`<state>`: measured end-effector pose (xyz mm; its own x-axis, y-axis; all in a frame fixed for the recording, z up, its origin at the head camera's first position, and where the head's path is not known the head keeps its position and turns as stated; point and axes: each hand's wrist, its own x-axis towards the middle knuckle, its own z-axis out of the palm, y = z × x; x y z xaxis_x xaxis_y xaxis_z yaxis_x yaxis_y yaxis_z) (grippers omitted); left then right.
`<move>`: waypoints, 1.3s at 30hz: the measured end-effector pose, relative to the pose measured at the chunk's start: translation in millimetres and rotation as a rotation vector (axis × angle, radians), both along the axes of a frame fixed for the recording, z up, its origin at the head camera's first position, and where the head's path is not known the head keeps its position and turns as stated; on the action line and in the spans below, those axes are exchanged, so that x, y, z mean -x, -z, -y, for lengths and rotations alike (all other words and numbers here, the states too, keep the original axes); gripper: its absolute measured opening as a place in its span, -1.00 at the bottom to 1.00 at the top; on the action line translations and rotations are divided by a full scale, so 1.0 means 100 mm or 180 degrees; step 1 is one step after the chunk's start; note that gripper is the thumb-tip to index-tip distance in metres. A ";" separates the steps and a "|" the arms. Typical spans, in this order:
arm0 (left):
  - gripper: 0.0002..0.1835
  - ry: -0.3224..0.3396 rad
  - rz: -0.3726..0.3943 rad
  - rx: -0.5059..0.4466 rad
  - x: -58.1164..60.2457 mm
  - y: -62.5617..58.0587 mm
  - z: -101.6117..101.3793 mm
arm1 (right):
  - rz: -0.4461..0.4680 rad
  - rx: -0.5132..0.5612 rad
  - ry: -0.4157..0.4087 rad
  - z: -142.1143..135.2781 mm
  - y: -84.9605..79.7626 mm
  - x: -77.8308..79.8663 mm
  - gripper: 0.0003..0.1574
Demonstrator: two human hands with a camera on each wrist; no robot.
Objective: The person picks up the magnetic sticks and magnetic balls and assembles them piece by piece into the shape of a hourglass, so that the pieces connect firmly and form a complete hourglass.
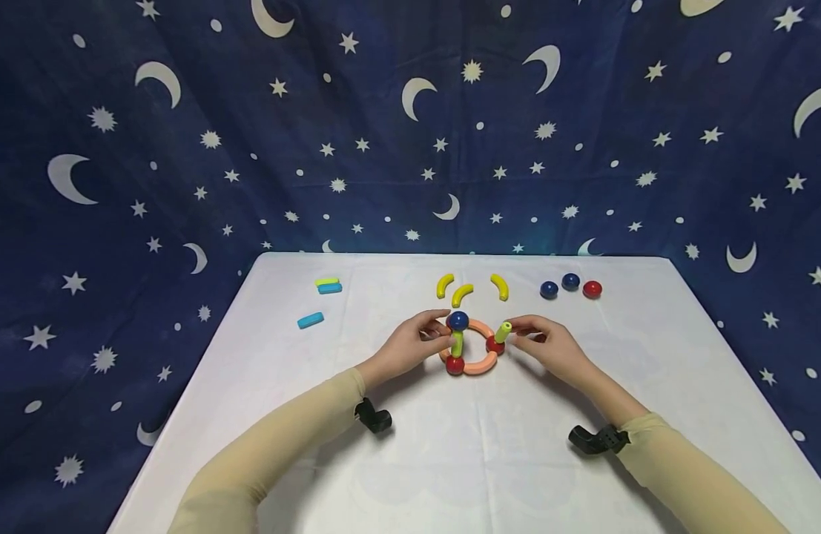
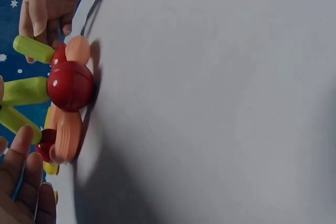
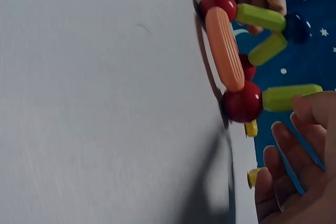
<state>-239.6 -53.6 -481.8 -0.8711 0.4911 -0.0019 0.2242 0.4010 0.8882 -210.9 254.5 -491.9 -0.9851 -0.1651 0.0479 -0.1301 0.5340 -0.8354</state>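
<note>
**Orange ring [image 1: 479,366] with green uprights on a white desk [image 1: 410,475]**

Curved orange sticks and 3 red balls form the ring, which sits near the middle of the desk. From the front red ball [image 1: 454,366], a green stick [image 1: 457,345] rises to a blue ball [image 1: 458,320]; another green stick [image 3: 268,49] slants from the blue ball to the rear red ball [image 2: 46,145]. On the right-side red ball [image 1: 495,345] stands a tilted green upright [image 1: 503,333], its top joined to no ball.

The left hand [image 1: 405,346] holds the joined pair of green sticks just by the blue ball, thumb on the front stick and fingers at the rear stick. The right hand [image 1: 552,350] pinches the tilted green upright near its top, thumb against it, the other fingers spread loosely.

Beyond the ring lie 3 curved yellow sticks [image 1: 462,295]. Farther right are 2 loose blue balls [image 1: 549,290] and 1 loose red ball [image 1: 592,290]. Toward the left, a straight lime stick [image 1: 327,281] lies against 1 of 2 light-blue sticks [image 1: 310,320]; the other lies nearer the person. Behind hangs a navy cloth [image 1: 383,111] patterned with moons and stars.
</note>
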 end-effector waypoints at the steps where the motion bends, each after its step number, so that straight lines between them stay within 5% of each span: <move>1: -0.32 0.0005 -0.0016 -0.0013 0.00 0.00 -0.01 | -0.0007 -0.0008 0.0000 0.03 0.00 -0.01 -0.49; 17: -0.54 -0.0034 -0.0244 -0.0167 0.03 0.01 -0.15 | -0.0075 -0.0209 -0.0057 0.38 -0.04 0.06 -0.59; 39: -0.54 0.0121 -0.0339 0.0106 0.05 -0.04 -0.24 | -0.0089 -0.0277 -0.0112 0.40 -0.02 0.09 -0.64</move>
<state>-244.5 -29.2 -477.5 -0.8479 0.5251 0.0729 0.3322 0.4191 0.8449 -220.0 214.2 -489.6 -0.9771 -0.2042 0.0593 -0.1726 0.5991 -0.7818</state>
